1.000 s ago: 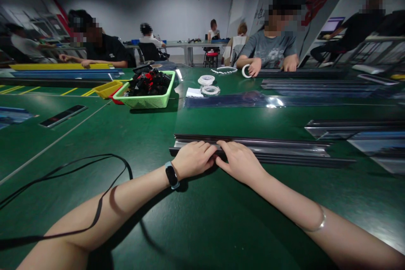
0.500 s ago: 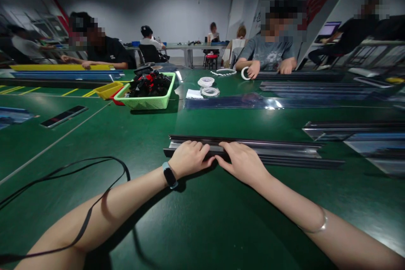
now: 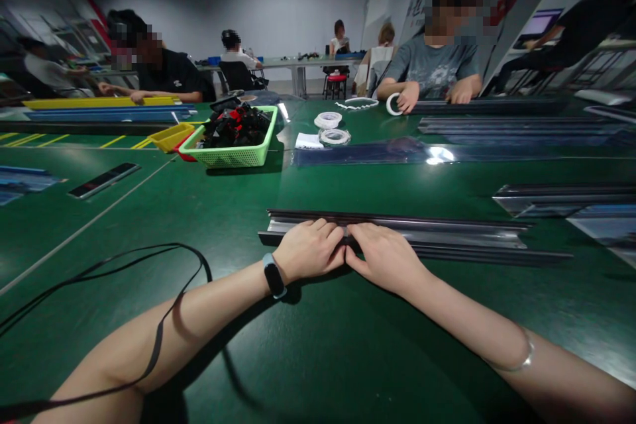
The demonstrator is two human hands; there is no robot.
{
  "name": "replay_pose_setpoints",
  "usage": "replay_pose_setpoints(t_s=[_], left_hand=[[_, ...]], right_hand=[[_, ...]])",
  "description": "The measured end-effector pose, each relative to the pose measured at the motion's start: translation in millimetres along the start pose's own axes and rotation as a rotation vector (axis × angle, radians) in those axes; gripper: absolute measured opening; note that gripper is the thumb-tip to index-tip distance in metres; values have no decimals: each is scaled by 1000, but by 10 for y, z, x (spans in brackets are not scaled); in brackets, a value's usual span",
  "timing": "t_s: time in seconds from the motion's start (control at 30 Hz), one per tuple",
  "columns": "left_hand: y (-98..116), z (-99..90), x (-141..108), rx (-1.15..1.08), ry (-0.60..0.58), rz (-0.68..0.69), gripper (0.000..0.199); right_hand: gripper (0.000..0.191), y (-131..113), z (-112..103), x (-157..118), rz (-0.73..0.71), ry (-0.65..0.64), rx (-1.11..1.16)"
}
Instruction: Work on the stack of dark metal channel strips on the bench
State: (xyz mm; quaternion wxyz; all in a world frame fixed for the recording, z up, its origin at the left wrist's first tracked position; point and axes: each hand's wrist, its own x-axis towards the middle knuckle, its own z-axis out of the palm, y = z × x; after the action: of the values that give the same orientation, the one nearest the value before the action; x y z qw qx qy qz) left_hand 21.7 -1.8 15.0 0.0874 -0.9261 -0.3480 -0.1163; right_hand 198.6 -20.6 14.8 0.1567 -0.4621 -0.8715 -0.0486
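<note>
A long dark channel-shaped strip [image 3: 462, 235] with a pale inner face lies crosswise on the green table [image 3: 318, 344]. My left hand [image 3: 311, 250], below a wristband, grips its near edge left of the middle, fingers bent over the channel. Right beside it my right hand [image 3: 385, 255] grips the same strip, thumb on the near side and fingers inside. The fingertips of both hands nearly meet, and they hide whatever lies between them in the channel.
Farther back stand a green basket [image 3: 231, 158] of black and red parts, a yellow tray [image 3: 171, 138] and tape rolls [image 3: 334, 137]. A phone [image 3: 104, 180] lies left, more strips [image 3: 571, 195] right. A black cord [image 3: 159, 338] crosses my left forearm. People sit opposite.
My left hand has slid a little to the right along the strip, closer to my right hand. The view has shifted slightly. Both hands stay on the strip.
</note>
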Motion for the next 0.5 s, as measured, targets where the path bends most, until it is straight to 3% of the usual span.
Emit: replay_pose_setpoints(t_s=[0.17,0.5], left_hand=[[32,-26,18,0,-1,-57,31],[53,17,8,48,66,-132,44]], right_hand=[[20,16,-4,4,-18,-30,8],[21,6,17,-34,-18,31,-23]])
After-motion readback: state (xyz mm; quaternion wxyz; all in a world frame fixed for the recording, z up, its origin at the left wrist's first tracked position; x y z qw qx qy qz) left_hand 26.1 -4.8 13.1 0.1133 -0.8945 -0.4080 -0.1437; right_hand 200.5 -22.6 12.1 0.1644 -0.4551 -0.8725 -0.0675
